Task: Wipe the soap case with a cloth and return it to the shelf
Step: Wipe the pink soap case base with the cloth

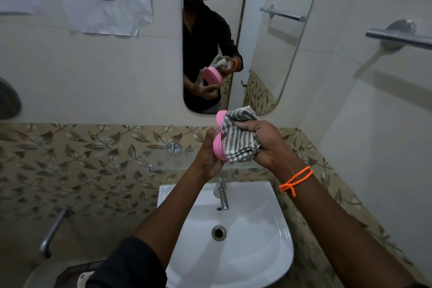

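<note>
My left hand (210, 154) grips a pink soap case (219, 138), held on edge above the sink. Pressed against the case's right face is a grey-and-white striped cloth (238, 138), bunched in my right hand (264, 142). An orange bead band circles my right wrist. The cloth hides most of the case. A glass shelf (163, 159) on metal brackets runs along the leaf-patterned tiles just below and behind my hands.
A white sink (268, 241) with a chrome tap (222, 194) lies under my hands. The mirror (268, 54) ahead reflects the person holding case and cloth. A towel bar (397, 38) juts from the right wall. Paper sheets (102, 7) hang upper left; a pipe (52, 231) lower left.
</note>
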